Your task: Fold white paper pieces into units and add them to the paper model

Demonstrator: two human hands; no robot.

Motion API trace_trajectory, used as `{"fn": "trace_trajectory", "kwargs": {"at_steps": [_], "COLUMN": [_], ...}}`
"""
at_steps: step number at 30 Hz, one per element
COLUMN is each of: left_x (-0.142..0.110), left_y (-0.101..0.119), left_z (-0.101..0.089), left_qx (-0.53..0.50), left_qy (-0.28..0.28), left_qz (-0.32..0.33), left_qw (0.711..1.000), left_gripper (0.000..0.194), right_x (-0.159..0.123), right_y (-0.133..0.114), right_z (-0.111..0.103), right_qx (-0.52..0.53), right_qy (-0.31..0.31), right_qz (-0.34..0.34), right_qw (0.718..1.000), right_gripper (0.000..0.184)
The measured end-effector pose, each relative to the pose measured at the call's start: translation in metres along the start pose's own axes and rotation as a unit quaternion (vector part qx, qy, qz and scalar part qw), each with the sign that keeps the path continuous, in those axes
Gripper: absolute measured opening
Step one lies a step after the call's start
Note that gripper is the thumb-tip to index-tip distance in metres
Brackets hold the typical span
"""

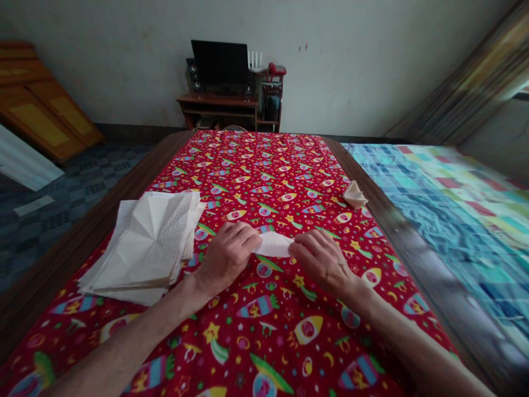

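Note:
A small folded white paper (273, 245) lies on the red patterned tablecloth (264, 325). My left hand (226, 256) presses down on its left end with curled fingers. My right hand (320, 260) holds its right end the same way. Only the middle strip of the paper shows between the two hands. A stack of creased white sheets (145, 245) rests just left of my left hand. A finished folded paper shape (354, 194) sits near the table's right edge, beyond my right hand.
The wooden table edge (74, 242) runs along the left, with tiled floor beyond. A bed with a blue patchwork cover (454, 220) adjoins the right side. A desk with a monitor and speakers (225, 82) stands at the far wall.

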State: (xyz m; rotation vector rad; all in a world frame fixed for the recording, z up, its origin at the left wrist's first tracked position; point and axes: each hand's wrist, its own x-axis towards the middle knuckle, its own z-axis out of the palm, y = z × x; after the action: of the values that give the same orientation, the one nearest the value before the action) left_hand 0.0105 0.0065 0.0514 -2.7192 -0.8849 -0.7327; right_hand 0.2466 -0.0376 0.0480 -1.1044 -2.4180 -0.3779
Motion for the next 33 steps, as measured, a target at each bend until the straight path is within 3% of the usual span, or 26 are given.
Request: {"fn": "trace_trajectory", "kwargs": {"at_steps": [3, 6, 12, 17, 25, 33], "left_x": [-0.015, -0.027, -0.039, -0.039, -0.033, -0.028], "left_y": [0.006, 0.010, 0.008, 0.000, -0.005, -0.003], "left_z": [0.006, 0.009, 0.015, 0.027, 0.027, 0.029], "left_qx": [-0.004, -0.032, -0.143, -0.253, -0.218, -0.140], "left_qy": [-0.080, -0.110, -0.049, -0.010, -0.035, -0.051], "left_qz": [-0.003, -0.017, -0.071, -0.151, -0.206, -0.192], "left_qw": [0.997, 0.993, 0.986, 0.955, 0.953, 0.970], "left_gripper": [0.017, 0.012, 0.007, 0.014, 0.021, 0.020], "right_x": [-0.010, -0.019, -0.031, -0.028, -0.018, -0.012], "right_y": [-0.007, -0.009, -0.004, 0.000, 0.002, 0.002], "right_z": [0.010, 0.015, 0.017, 0.018, 0.017, 0.019], "right_qx": [-0.002, 0.023, 0.129, 0.262, 0.173, 0.075], "right_qy": [-0.051, -0.077, -0.049, -0.057, -0.103, -0.157], "right_qz": [-0.021, -0.013, 0.062, 0.174, 0.263, 0.270], "right_qw": [0.998, 0.997, 0.989, 0.948, 0.944, 0.947], "right_gripper": [0.021, 0.022, 0.022, 0.021, 0.031, 0.033]}}
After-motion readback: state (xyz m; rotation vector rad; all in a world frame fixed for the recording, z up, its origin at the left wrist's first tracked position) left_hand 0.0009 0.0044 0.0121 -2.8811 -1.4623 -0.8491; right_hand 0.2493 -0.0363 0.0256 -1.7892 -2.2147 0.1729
